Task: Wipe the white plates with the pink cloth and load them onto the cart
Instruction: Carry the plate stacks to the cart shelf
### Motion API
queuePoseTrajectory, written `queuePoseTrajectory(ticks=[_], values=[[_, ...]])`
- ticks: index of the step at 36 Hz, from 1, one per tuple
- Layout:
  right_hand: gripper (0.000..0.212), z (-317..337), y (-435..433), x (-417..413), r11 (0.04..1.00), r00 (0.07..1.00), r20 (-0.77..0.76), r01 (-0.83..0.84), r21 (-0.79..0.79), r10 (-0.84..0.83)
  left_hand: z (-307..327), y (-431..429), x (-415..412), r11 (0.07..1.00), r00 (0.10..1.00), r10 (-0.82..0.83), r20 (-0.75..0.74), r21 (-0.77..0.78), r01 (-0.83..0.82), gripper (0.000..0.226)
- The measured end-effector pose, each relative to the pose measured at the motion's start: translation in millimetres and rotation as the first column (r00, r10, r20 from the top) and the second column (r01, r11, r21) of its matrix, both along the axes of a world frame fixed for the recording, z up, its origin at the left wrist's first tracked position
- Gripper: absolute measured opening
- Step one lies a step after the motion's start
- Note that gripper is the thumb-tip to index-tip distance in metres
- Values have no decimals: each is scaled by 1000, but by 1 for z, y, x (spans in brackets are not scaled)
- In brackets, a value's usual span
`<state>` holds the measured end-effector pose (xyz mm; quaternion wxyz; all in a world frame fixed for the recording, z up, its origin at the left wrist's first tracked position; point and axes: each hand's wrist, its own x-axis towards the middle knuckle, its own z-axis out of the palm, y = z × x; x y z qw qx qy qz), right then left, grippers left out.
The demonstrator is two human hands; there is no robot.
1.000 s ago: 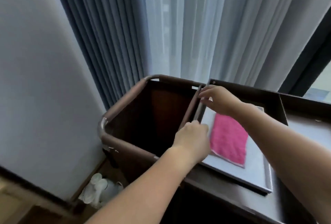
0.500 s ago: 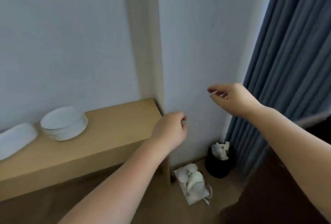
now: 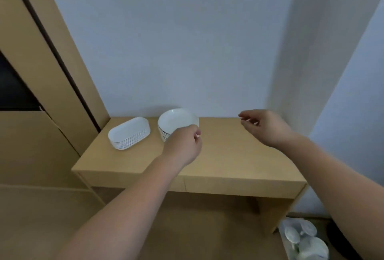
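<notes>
— Head view first: how were the arms posed?

— Both bare forearms reached forward from the bottom of the frame. The left hand (image 3: pixel 182 147) was near the centre, its back turned up and its fingers curled in toward the palm, with nothing seen inside them. The right hand (image 3: pixel 268 126) hung right of centre above the tabletop (image 3: pixel 228 156), its fingers slack and loosely parted, holding nothing.

— And the plates?

— Two stacks stood on the tabletop, left of centre in the frame, close to the wall. The stack of round white plates (image 3: pixel 176 121) sat just behind the left hand. The knuckles overlapped its near rim in the picture, though I could not tell whether they touched it. The stack of oblong white plates (image 3: pixel 128 133) lay just left of the round one, apart from it and clear of both hands.

— Where was the right hand relative to them?

— Well apart from both stacks, over to the right.

— Anything else?

— A clear bag of white things (image 3: pixel 303 241) lay on the floor at lower right.
</notes>
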<state>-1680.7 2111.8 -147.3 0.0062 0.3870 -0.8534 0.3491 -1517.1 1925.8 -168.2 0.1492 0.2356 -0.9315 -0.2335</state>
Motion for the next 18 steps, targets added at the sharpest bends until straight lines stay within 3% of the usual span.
queuePoseTrajectory(ticks=[18], values=[[50,-83,-195,-128,979,953,274,-164,120,126,-54,-180,-80,918,937,346,-40,220,-330,33]])
